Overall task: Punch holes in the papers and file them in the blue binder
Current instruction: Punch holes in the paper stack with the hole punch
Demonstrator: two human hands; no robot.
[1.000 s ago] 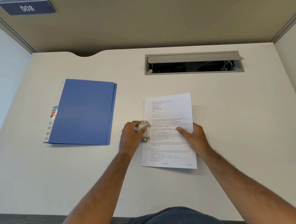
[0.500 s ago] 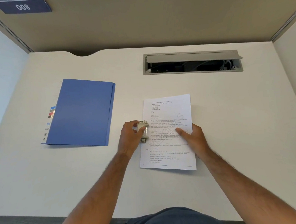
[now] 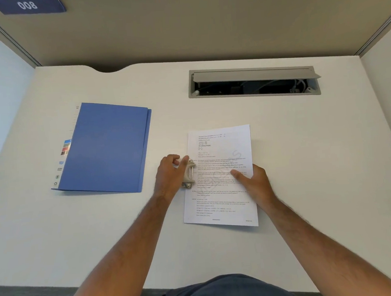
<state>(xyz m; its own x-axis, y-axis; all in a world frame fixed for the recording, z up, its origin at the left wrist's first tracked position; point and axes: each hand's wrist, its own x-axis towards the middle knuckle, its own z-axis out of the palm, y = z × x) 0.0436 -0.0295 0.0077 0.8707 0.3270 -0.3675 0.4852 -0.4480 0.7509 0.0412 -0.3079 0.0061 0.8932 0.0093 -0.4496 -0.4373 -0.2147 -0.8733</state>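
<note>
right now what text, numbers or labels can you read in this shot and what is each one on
"008": white digits on the dark blue tag on the partition, top left.
"On solving we get,": a line near the top of the printed sheet.
Rest of the sheet's print: too small to read.
Labels on the white strip along the blue binder: too blurred to read.

Left hand [image 3: 169, 175] fingers [image 3: 174, 157] now loosened

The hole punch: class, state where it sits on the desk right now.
In the head view, the hole punch sits on the left edge of the papers, under the left hand, right of the blue binder.
</note>
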